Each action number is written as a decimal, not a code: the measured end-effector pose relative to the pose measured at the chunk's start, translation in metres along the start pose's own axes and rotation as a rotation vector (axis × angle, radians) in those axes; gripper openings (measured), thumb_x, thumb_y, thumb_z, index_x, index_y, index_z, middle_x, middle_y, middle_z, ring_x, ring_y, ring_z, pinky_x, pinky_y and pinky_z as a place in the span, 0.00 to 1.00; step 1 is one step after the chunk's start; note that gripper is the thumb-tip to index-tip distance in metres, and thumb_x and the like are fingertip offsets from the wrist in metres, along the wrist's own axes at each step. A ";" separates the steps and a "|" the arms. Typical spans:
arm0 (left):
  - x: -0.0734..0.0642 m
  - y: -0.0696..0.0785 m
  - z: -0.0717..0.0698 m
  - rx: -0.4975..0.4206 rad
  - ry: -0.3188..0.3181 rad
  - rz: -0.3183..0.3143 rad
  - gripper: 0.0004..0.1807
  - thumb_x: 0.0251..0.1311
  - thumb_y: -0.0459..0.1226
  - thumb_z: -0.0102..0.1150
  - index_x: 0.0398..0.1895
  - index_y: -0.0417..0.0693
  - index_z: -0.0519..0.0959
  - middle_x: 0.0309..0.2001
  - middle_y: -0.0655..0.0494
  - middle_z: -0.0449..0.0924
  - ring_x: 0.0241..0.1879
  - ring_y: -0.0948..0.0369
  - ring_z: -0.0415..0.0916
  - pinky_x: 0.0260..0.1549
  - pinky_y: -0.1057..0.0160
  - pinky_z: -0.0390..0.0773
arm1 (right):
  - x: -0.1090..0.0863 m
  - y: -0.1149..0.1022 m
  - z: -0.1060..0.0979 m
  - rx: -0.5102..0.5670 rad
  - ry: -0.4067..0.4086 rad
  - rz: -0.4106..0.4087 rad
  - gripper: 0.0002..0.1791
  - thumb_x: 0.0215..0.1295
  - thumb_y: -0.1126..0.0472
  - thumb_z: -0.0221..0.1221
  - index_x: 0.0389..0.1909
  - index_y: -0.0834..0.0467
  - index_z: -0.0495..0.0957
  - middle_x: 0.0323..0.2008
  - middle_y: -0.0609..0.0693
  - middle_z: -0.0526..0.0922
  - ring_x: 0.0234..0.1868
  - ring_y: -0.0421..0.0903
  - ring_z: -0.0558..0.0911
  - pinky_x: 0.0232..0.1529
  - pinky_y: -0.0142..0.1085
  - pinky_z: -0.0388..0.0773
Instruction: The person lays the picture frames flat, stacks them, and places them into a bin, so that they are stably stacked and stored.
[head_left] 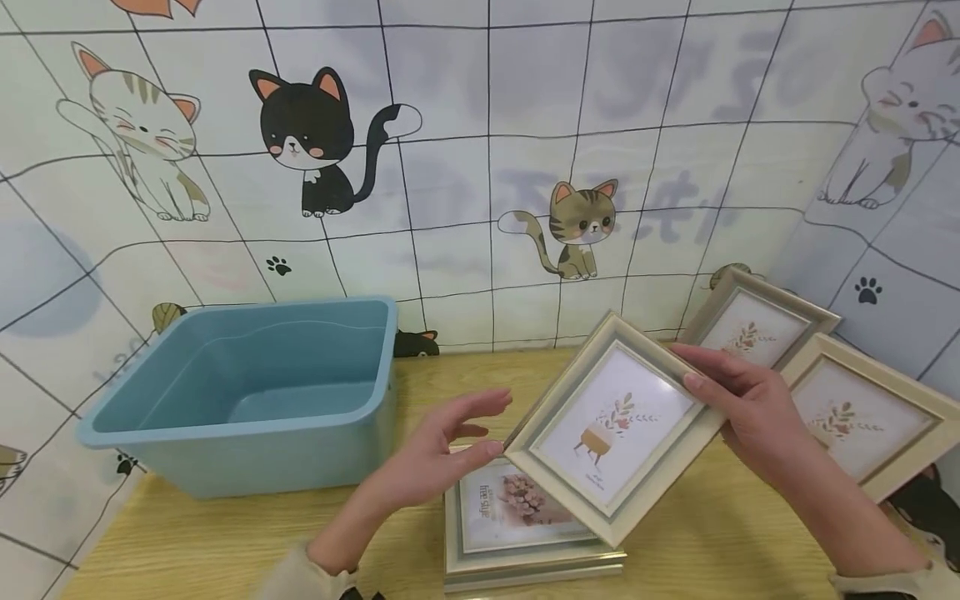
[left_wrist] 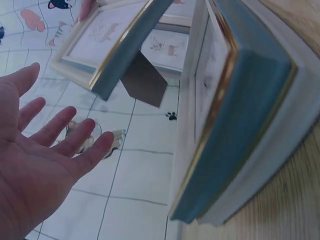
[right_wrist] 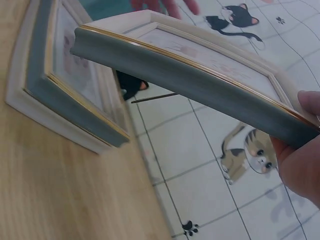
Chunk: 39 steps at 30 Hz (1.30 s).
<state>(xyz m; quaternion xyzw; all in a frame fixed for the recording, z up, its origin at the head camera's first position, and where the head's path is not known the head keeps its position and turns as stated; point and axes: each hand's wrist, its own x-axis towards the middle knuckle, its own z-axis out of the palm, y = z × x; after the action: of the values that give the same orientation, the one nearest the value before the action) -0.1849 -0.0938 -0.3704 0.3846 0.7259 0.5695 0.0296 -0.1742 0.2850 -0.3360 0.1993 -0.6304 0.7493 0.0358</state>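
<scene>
My right hand [head_left: 761, 412] pinches a picture frame [head_left: 603, 433] by its upper right edge, thumb on the front. The frame is tilted in the air; its face has a cream and pale blue-green border around a plant-pot print. A brown stand flap [left_wrist: 145, 82] hangs from its back in the left wrist view. Near the frame's left corner is my left hand [head_left: 435, 454], fingers spread and holding nothing; the left wrist view shows a gap between them. Below the held frame lies a stack of picture frames [head_left: 517, 542], the top one with a pink flower print.
A blue plastic tub [head_left: 247, 454] stands on the wooden table [head_left: 405, 542] at the left. Two more picture frames, a taupe one [head_left: 765, 321] and a cream one [head_left: 873, 408], stand upright at the right. Behind is a wall covering [head_left: 450, 167] with cartoon cats.
</scene>
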 end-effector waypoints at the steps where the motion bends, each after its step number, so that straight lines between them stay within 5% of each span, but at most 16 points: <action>1: 0.001 0.002 0.002 -0.010 0.000 0.014 0.31 0.70 0.30 0.61 0.76 0.44 0.66 0.71 0.50 0.71 0.69 0.47 0.68 0.59 0.47 0.75 | -0.001 0.002 0.003 0.007 -0.014 0.004 0.24 0.76 0.78 0.48 0.63 0.57 0.81 0.56 0.48 0.83 0.48 0.44 0.86 0.43 0.39 0.84; 8: 0.006 0.010 0.012 -0.078 0.006 0.052 0.32 0.71 0.29 0.59 0.76 0.46 0.65 0.72 0.50 0.69 0.68 0.45 0.69 0.59 0.48 0.76 | -0.011 0.018 0.026 0.038 -0.069 0.010 0.25 0.75 0.79 0.47 0.61 0.54 0.83 0.54 0.47 0.84 0.44 0.45 0.87 0.40 0.41 0.85; 14: 0.006 0.013 0.016 -0.095 -0.029 0.013 0.33 0.71 0.29 0.59 0.78 0.46 0.63 0.74 0.50 0.67 0.68 0.50 0.69 0.61 0.52 0.75 | -0.016 0.026 0.042 0.057 -0.113 0.007 0.26 0.75 0.79 0.47 0.61 0.53 0.83 0.53 0.48 0.85 0.44 0.44 0.87 0.39 0.39 0.85; 21: 0.005 0.017 0.020 -0.156 -0.067 -0.082 0.35 0.72 0.33 0.60 0.80 0.55 0.61 0.70 0.50 0.68 0.60 0.51 0.75 0.49 0.55 0.81 | -0.022 0.033 0.052 0.106 -0.119 0.041 0.26 0.75 0.78 0.47 0.60 0.52 0.84 0.52 0.48 0.86 0.44 0.44 0.87 0.40 0.38 0.85; 28: 0.003 0.014 0.022 -0.256 -0.116 -0.079 0.36 0.74 0.33 0.56 0.81 0.55 0.57 0.68 0.42 0.69 0.59 0.52 0.76 0.44 0.54 0.84 | -0.024 0.034 0.055 0.160 -0.116 0.079 0.26 0.77 0.77 0.47 0.60 0.52 0.83 0.53 0.49 0.85 0.47 0.45 0.86 0.43 0.39 0.85; 39: 0.002 0.016 0.021 -0.244 -0.146 -0.088 0.36 0.77 0.30 0.48 0.83 0.55 0.52 0.80 0.54 0.51 0.71 0.51 0.61 0.58 0.61 0.75 | -0.027 0.037 0.055 0.193 -0.141 0.065 0.26 0.78 0.77 0.45 0.64 0.53 0.81 0.56 0.50 0.85 0.51 0.46 0.86 0.46 0.39 0.84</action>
<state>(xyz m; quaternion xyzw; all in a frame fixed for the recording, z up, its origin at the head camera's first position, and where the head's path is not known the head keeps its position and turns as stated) -0.1681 -0.0749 -0.3637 0.3863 0.6635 0.6220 0.1539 -0.1463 0.2307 -0.3726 0.2335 -0.5624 0.7915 -0.0524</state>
